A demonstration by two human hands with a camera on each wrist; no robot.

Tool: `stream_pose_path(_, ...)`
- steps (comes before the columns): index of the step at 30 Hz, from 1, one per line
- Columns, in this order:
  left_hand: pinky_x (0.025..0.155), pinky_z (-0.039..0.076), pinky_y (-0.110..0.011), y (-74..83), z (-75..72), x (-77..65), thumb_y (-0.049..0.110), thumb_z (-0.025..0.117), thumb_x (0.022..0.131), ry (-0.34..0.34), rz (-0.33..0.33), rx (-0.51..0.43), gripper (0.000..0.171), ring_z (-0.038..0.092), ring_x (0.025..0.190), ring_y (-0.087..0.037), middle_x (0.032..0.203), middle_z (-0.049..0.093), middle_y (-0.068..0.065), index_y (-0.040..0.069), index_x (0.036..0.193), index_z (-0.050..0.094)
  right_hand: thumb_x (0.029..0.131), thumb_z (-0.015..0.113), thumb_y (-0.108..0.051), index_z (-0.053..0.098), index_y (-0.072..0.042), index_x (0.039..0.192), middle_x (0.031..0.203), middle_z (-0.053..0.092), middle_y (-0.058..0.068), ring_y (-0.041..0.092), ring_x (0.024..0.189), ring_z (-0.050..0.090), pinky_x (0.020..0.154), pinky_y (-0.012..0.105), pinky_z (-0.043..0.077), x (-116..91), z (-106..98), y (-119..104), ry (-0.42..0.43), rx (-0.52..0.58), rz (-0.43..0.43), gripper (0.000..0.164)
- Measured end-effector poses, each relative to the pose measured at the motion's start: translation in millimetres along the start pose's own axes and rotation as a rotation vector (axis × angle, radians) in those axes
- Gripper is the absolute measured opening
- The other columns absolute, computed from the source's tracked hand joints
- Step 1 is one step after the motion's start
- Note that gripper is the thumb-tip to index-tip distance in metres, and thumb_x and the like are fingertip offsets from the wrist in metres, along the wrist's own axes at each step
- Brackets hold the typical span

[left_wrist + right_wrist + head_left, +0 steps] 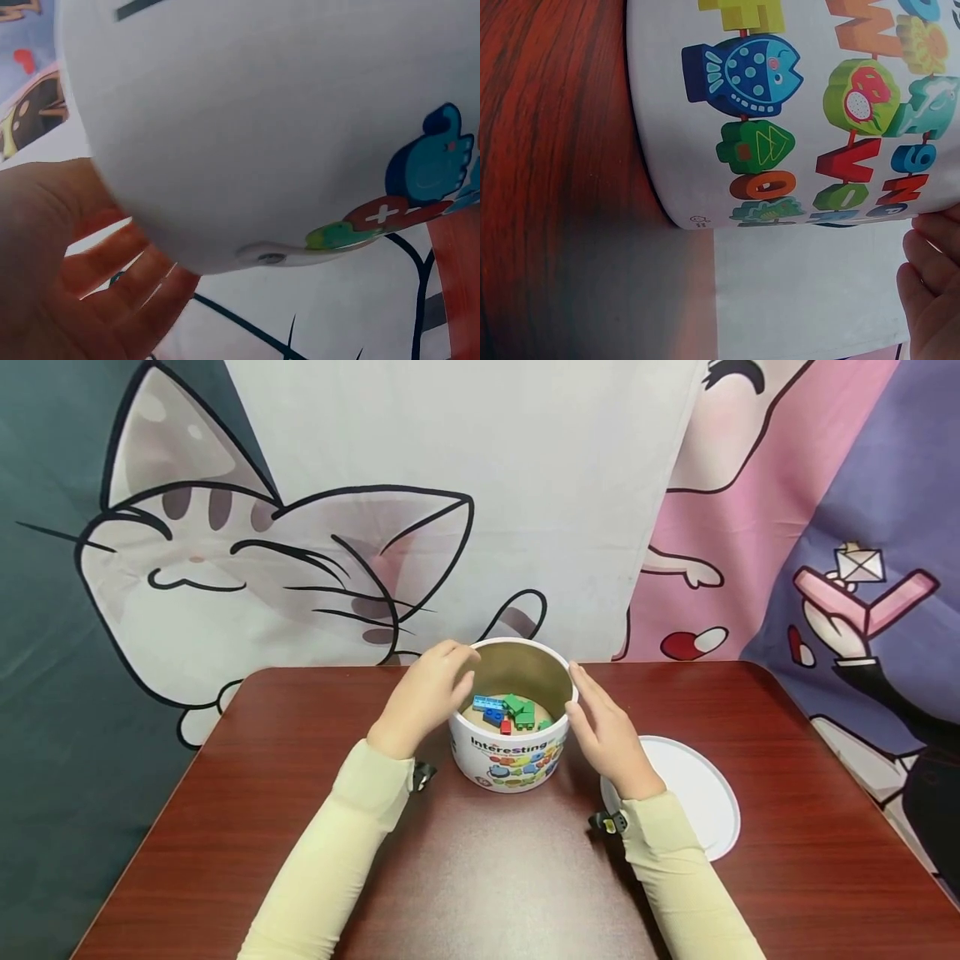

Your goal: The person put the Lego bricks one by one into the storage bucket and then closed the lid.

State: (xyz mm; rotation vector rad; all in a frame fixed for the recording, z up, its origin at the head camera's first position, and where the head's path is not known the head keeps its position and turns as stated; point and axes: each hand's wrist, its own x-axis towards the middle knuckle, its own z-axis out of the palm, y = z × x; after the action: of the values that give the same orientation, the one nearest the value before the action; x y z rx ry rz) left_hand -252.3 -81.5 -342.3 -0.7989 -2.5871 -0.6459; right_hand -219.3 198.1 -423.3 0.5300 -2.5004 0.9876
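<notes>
A round white tub (510, 764) with printed lettering and colourful toy pictures stands upright on the table. Inside it lie green blocks (525, 718), blue blocks (492, 717) and a small red block (506, 727). At the tub's left rim is my left hand (423, 697), its fingers loosely bent; in the left wrist view the tub hides some fingertips. My right hand (603, 731) lies along the opposite side, fingers fairly straight and fingertips by the rim. The right wrist view shows those fingers beside the tub's printed wall (757, 150).
A round white lid (697, 797) lies flat on the reddish-brown wooden table (495, 877), partly under my right forearm. Behind the table's far edge hangs a cloth backdrop (555, 485) with cartoon figures. Black wrist cameras (422, 775) sit at both cuffs.
</notes>
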Motion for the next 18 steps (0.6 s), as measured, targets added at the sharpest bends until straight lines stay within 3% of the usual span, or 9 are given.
stream_pose_path(6, 0.082, 0.055, -0.045, -3.1, -9.4, -18.8, 0.011, 0.062, 0.096, 0.152, -0.071, -0.019, 0.02, 0.065, 0.095, -0.026, 0.108, 0.07, -0.01, 0.006, 0.113, 0.071, 0.105, 0.053, -0.028, 0.036, -0.013, 0.158, 0.161, 0.038, 0.009, 0.028, 0.147, 0.037, 0.116, 0.054, 0.032, 0, 1, 0, -0.016, 0.002, 0.004, 0.058)
stream_pose_path(10, 0.082, 0.054, -0.047, -10.7, -12.9, -32.3, 0.013, 0.062, 0.096, 0.222, -0.13, -0.027, 0.019, 0.066, 0.099, -0.026, 0.108, 0.071, -0.008, 0.008, 0.112, 0.072, 0.106, 0.052, -0.03, 0.036, -0.013, 0.158, 0.16, 0.038, 0.009, 0.028, 0.147, 0.037, 0.116, 0.054, 0.032, 0, 2, 1, -0.012, -0.004, 0.0, 0.058)
stream_pose_path(14, 0.08, 0.053, -0.046, -17.7, -13.2, -43.6, 0.012, 0.062, 0.095, 0.219, -0.205, -0.053, 0.021, 0.065, 0.094, -0.027, 0.103, 0.071, -0.009, 0.007, 0.113, 0.071, 0.105, 0.054, -0.026, 0.036, -0.013, 0.158, 0.16, 0.038, 0.01, 0.029, 0.146, 0.038, 0.116, 0.054, 0.032, 0, 2, 2, -0.007, -0.006, -0.001, 0.058)
stream_pose_path(18, 0.077, 0.052, -0.045, -25.5, -9.3, -51.9, 0.012, 0.062, 0.095, 0.143, -0.293, -0.07, 0.023, 0.062, 0.085, -0.027, 0.095, 0.068, -0.011, 0.004, 0.115, 0.069, 0.105, 0.053, -0.027, 0.036, -0.013, 0.158, 0.161, 0.038, 0.009, 0.028, 0.147, 0.037, 0.116, 0.054, 0.032, 0, 0, 1, -0.007, -0.003, 0.004, 0.058)
